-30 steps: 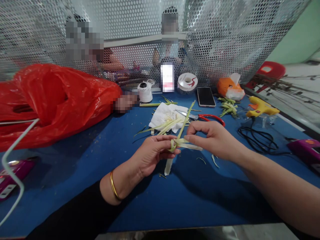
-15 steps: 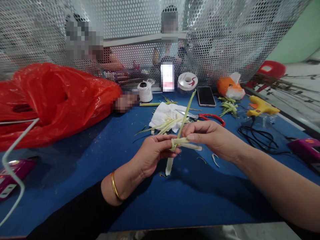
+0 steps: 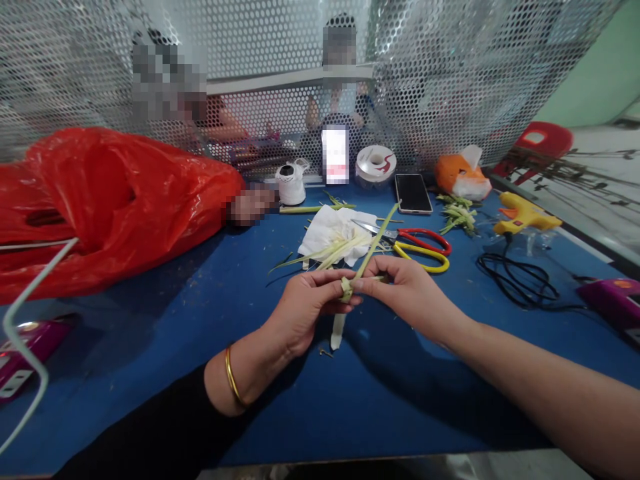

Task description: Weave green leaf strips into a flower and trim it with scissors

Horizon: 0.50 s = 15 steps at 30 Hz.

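My left hand (image 3: 310, 303) pinches a small folded knot of pale green leaf strips (image 3: 346, 289) between thumb and fingers. Against the knot's right side, my right hand (image 3: 395, 283) closes thumb and fingertips on the strips, hiding part of them. One long strip (image 3: 377, 241) slants up and right out of the fold, and a pale strip end (image 3: 338, 332) hangs below my left fingers. Just beyond the hands, more pale leaf strips (image 3: 340, 250) lie on a crumpled white tissue (image 3: 320, 227). Scissors with red and yellow handles (image 3: 423, 257) rest with their blades on the tissue.
A red plastic bag (image 3: 120, 207) fills the left of the blue table (image 3: 300, 413). At the back stand a string spool (image 3: 291, 187), a ribbon roll (image 3: 375, 165) and a phone (image 3: 413, 193). A yellow glue gun (image 3: 527, 215) with a black cord lies right. People sit behind the perforated sheet.
My right hand has moved left and in against the knot, uncovering the scissors' yellow handle. The long strip leans further right. My left hand has barely moved.
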### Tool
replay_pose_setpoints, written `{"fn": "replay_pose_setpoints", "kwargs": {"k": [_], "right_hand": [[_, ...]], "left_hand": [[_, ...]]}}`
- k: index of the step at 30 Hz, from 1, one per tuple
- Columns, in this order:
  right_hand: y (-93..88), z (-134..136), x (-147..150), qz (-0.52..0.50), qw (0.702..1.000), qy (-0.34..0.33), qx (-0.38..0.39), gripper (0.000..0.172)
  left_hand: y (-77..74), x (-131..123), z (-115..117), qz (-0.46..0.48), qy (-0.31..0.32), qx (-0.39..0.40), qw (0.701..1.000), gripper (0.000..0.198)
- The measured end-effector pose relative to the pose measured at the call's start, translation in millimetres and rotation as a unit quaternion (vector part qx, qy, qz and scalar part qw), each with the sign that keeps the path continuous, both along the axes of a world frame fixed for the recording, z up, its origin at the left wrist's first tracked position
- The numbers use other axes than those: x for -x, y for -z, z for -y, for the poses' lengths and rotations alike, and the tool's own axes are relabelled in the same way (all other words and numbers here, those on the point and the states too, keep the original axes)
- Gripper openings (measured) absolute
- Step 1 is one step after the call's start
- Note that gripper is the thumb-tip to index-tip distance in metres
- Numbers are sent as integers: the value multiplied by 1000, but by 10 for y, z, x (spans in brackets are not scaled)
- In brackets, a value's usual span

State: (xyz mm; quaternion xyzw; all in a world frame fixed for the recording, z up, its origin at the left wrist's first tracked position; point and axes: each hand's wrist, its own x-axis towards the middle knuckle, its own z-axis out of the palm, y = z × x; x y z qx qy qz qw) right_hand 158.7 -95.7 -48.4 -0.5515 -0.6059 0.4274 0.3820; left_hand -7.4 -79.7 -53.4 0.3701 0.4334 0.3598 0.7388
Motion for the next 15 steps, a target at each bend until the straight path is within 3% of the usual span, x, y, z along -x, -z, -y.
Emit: {"fn": "replay_pose_setpoints", "kwargs": {"k": [15], "right_hand": [[0,-34,-16,-54,998,-9,38,24]], "left_hand": [[21,7,-34,57,32,81,995,20]]}}
